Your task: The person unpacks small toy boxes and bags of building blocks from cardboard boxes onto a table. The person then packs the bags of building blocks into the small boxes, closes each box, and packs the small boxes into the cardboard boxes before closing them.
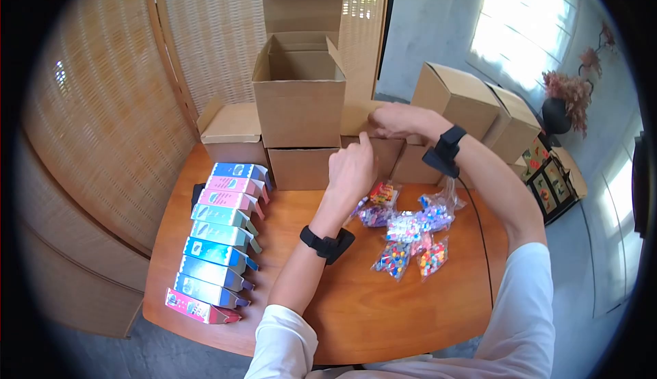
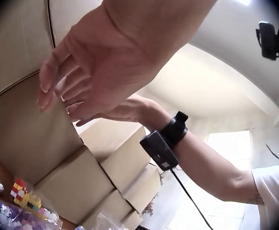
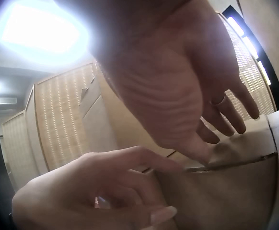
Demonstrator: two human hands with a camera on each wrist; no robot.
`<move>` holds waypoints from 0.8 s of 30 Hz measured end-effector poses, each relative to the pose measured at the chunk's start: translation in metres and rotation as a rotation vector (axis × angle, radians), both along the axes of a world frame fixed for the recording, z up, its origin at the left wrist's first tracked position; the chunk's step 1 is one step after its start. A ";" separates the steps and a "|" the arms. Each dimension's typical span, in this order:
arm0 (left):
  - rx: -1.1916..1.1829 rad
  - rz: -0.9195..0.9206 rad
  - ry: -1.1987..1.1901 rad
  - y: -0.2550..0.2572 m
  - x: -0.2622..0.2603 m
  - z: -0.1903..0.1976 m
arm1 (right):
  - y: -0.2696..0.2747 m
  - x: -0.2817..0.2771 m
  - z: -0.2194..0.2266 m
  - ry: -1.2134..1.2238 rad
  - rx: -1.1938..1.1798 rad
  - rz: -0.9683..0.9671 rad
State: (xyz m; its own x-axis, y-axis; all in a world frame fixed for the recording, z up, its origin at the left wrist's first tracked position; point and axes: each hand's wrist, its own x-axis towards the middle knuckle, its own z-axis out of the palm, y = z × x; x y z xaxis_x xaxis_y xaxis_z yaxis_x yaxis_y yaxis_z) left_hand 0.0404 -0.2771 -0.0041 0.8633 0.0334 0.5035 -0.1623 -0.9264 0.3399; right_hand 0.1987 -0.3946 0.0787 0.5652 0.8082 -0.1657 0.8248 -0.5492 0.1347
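Note:
A closed cardboard box (image 1: 356, 114) stands behind both hands, its top edge right below the fingers. My right hand (image 1: 399, 120) lies over its lid with fingers extended, palm down; in the right wrist view the right hand (image 3: 178, 86) wears a ring and its fingertips are at the top flap (image 3: 245, 146). My left hand (image 1: 352, 172) is in front of the same box, index finger pointing up toward the lid's front edge. In the left wrist view the left hand (image 2: 111, 62) has loosely bent fingers near the box's front. Neither hand holds anything.
An open tall box (image 1: 299, 113) is stacked left of the hands, with further cardboard boxes (image 1: 455, 98) to the right. Several small colourful cartons (image 1: 212, 249) line the table's left side. Clear bags of coloured pieces (image 1: 393, 259) lie at centre right, beside a black cable (image 1: 484, 242).

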 end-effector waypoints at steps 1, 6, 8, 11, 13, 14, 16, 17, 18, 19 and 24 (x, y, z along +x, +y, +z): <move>-0.022 0.008 -0.001 0.002 -0.001 0.003 | 0.000 -0.003 0.005 0.030 -0.011 0.006; -0.055 0.006 0.007 0.013 0.003 0.000 | 0.003 0.003 0.004 0.057 -0.087 -0.011; -0.044 -0.005 0.008 0.013 0.001 0.002 | 0.008 0.000 0.006 0.031 -0.127 -0.038; -0.035 -0.010 0.003 0.015 0.001 0.003 | 0.017 -0.003 0.005 -0.055 -0.205 -0.031; -0.035 -0.010 0.005 0.017 0.003 0.001 | 0.021 -0.003 0.003 -0.107 -0.240 -0.002; -0.030 -0.013 -0.005 0.020 0.003 0.000 | 0.022 -0.002 0.003 -0.123 -0.218 0.008; -0.016 -0.022 -0.012 0.024 0.004 0.000 | 0.029 -0.004 0.007 -0.136 -0.188 0.010; -0.021 -0.015 -0.007 0.025 0.004 0.000 | 0.033 -0.007 0.011 -0.101 -0.230 -0.021; -0.027 -0.009 0.000 0.025 0.004 0.000 | 0.035 -0.012 0.014 -0.064 -0.273 -0.052; -0.022 -0.021 0.004 0.025 0.004 -0.001 | 0.032 -0.012 0.013 -0.072 -0.272 -0.015; -0.024 0.000 0.066 0.021 0.003 0.001 | 0.025 -0.028 0.035 -0.219 -0.272 -0.050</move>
